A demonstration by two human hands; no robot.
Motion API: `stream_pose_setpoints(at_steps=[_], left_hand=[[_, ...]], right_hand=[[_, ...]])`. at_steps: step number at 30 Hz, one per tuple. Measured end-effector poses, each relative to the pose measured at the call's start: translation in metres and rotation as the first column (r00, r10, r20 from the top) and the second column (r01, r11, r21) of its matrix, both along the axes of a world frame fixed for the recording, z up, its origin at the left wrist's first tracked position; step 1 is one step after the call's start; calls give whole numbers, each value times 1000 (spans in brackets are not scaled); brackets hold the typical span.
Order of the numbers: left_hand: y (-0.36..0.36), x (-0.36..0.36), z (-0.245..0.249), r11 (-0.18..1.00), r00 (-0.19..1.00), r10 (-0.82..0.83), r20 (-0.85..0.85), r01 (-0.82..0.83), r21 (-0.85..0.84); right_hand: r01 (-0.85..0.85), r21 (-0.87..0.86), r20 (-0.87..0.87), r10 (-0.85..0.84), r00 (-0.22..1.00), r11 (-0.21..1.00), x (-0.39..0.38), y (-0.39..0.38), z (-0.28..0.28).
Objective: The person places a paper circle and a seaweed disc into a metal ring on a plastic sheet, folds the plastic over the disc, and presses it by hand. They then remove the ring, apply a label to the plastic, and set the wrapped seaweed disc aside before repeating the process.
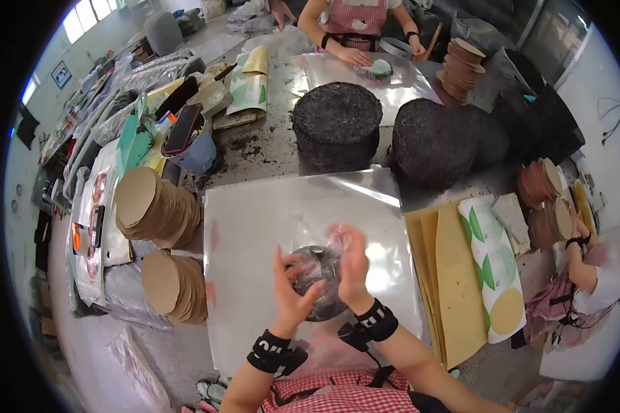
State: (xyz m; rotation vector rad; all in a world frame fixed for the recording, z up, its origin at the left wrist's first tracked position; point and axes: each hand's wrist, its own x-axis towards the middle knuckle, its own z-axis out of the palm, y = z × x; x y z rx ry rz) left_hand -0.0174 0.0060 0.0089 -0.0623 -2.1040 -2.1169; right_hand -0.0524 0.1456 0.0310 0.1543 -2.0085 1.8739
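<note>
A dark round cake (pixel 320 308) lies on a shiny clear plastic sheet (pixel 255 213), with clear film (pixel 317 253) gathered over its top. My left hand (pixel 295 289) rests on the film-covered cake with its fingers spread. On the cake's right side, my right hand (pixel 352 268) stands upright, its fingertips bent around some of the clear film. Motion blurs those fingertips a little. The film and both hands hide much of the cake's upper face.
Two stacks of brown paper discs (pixel 162 206) stand at left, near a cup (pixel 193 151) holding a phone. Large black round blocks (pixel 337 127) are behind the sheet. Yellow and green-printed sheets (pixel 451 289) lie at right. Co-workers (pixel 355 20) work across and at right.
</note>
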Motion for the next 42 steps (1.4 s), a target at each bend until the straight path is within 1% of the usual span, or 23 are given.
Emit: stream_pose_setpoints(at_steps=[1, 3, 4, 5, 7, 8, 10, 11, 13, 14, 15, 17, 18, 21, 22, 25, 26, 29, 32, 36, 39, 40, 42], left_hand=[[-4, -5, -3, 999, 999, -34, -41, 34, 17], [-20, -9, -12, 995, 990, -82, -112, 88, 48], [-26, -8, -14, 979, 986, -125, -107, 105, -175], [-25, -6, -14, 970, 986, -120, -116, 92, -224], [-24, -3, -9, 936, 978, -160, -134, 108, -335], [-23, -6, -14, 960, 977, -151, -153, 108, -258], [-12, -2, 3, 994, 984, 21, -179, -39, -97], [-8, -1, 12, 991, 976, 127, -176, -130, -8], [-14, -3, 2, 909, 963, -71, -259, -44, -415], [-13, 4, -5, 804, 951, -182, -249, -2, -595], [-7, 9, -6, 777, 956, -166, -240, -23, -630], [2, 6, -2, 705, 957, -140, -252, -82, -705], [-5, 4, -11, 723, 960, -231, -157, 62, -688], [-26, 5, 4, 786, 921, -344, -182, 176, -593], [-26, 9, 13, 752, 905, -368, -215, 154, -641], [-14, 14, 7, 530, 934, -326, -149, 50, -847], [-12, 14, 0, 453, 933, -343, -111, 61, -890], [-9, 16, -8, 496, 930, -357, -86, 111, -861], [-5, 16, 2, 363, 928, -368, 59, 201, -910], [-7, 15, 4, 328, 931, -362, 48, 175, -928], [2, 17, 8, 277, 922, -386, 16, 132, -952], [0, 17, 5, 280, 915, -402, 27, 151, -948], [3, 17, 7, 278, 911, -407, 65, 191, -941]], right_hand=[[-236, 165, -47, 247, 968, 958, 7, 10, -16], [-214, 90, 4, 214, 977, 973, 15, 26, -37], [-201, 55, 38, 199, 979, 978, 18, 30, -42], [219, -212, 42, -215, 976, 952, 2, 18, -20], [5, 34, -108, -1, 994, 999, 12, 3, -5], [-86, 170, -171, 116, 978, 982, 12, -2, 2], [-249, 450, -230, 380, 896, 858, 12, -9, 10], [-263, 433, -132, 349, 928, 862, 13, -8, 0], [-308, 409, 86, 299, 950, 859, 19, 1, -32], [-201, 177, 86, 188, 978, 963, 22, 3, -32], [-46, -174, 96, 64, 993, 984, 17, -4, -31], [42, -43, 21, -41, 999, 998, 23, -22, -25], [-32, 198, -5, 34, 999, 980, 30, -30, -26], [-73, 185, 53, 64, 997, 980, 37, -24, -20], [-61, 231, 147, 27, 989, 971, 41, -18, -20], [-15, 704, -42, 62, 997, 710, 61, 1, -6], [18, 761, -76, 61, 995, 649, 69, 2, 9], [-198, 678, 170, 112, 979, 708, 60, 12, 3], [-206, 789, 222, 45, 974, 579, 48, 3, -30], [-247, 709, 255, 86, 963, 660, 58, 13, 4], [-159, 786, 128, 94, 987, 598, 45, 27, -46], [-189, 756, 133, 136, 982, 627, 46, 34, -36], [142, 709, -132, -68, 989, 690, 47, 87, -34]])
